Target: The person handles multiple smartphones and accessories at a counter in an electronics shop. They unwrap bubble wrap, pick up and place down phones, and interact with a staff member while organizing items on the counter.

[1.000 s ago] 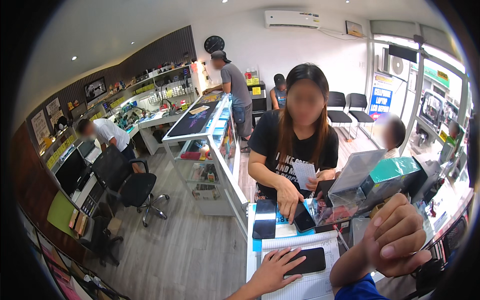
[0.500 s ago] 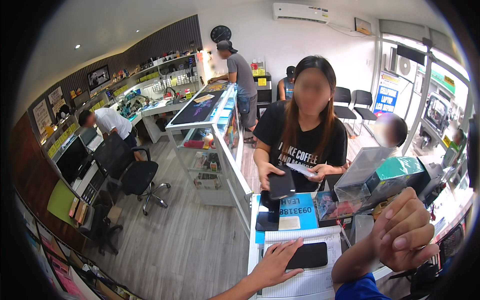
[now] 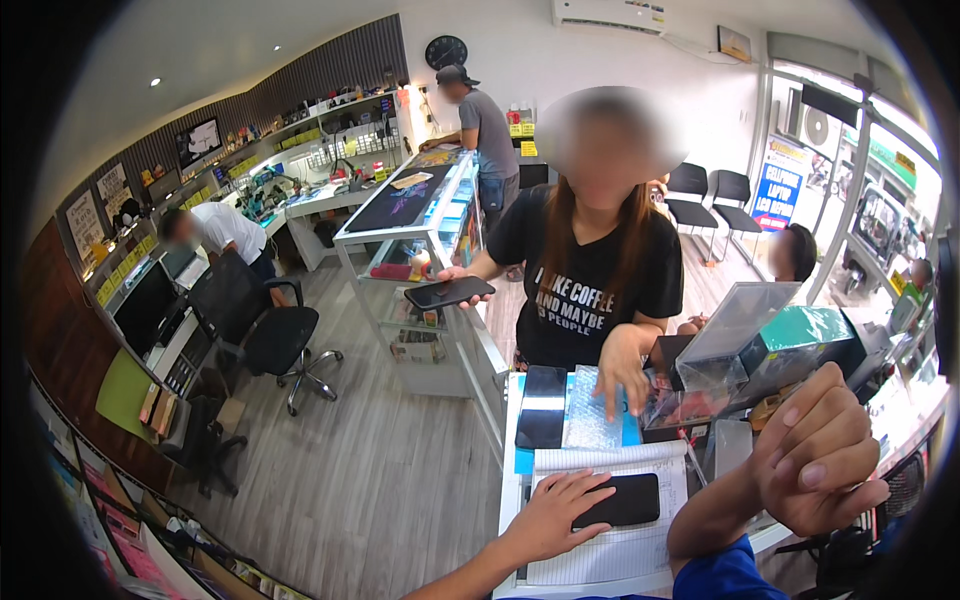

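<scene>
My left hand [image 3: 562, 515] lies flat with fingers stretched over an open lined notebook [image 3: 605, 562]. Its fingertips rest at the left end of a black phone [image 3: 628, 500] lying on the pages. My right hand [image 3: 815, 455] is raised at the right, elbow bent, its fingers curled loosely with nothing visible in them. Across the counter, a person in a black shirt holds a dark phone [image 3: 450, 292] in one hand. That person's other hand [image 3: 625, 370] hovers over a piece of bubble wrap [image 3: 592, 425]. Beside the wrap lies another black phone [image 3: 542, 390].
A clear plastic stand [image 3: 740, 320] and a green-topped box [image 3: 812, 335] occupy the counter's right side. A glass display case [image 3: 440, 235] stands beyond, left of the person. Farther left are an office chair [image 3: 262, 325] and workbenches; other people are in the background.
The person opposite has moved a phone to the left and lowered the other hand to the bubble wrap, now on the counter. My hands stay nearly still.
</scene>
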Action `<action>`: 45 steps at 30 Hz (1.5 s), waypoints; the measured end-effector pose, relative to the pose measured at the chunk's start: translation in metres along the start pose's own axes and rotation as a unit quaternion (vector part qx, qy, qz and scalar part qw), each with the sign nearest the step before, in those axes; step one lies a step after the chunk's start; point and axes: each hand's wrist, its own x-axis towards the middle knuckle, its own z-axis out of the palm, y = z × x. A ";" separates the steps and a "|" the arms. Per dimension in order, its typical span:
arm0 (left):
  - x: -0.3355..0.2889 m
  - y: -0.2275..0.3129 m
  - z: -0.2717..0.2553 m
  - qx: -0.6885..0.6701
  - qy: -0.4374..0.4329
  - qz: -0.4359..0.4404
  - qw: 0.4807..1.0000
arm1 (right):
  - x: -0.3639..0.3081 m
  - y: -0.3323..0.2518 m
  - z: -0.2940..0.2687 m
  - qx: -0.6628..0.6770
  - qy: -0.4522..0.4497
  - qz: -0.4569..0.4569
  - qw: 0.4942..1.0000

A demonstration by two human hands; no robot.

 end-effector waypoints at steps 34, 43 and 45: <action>-0.002 -0.006 -0.004 -0.084 0.047 0.006 0.995 | -0.008 0.012 -0.011 0.021 -0.018 0.001 1.000; -0.003 -0.004 -0.004 -0.078 0.042 -0.002 0.996 | -0.007 0.003 -0.014 0.011 -0.048 0.021 0.999; -0.002 -0.005 -0.003 -0.080 0.046 -0.002 0.996 | -0.007 0.002 -0.018 0.017 -0.046 0.019 0.999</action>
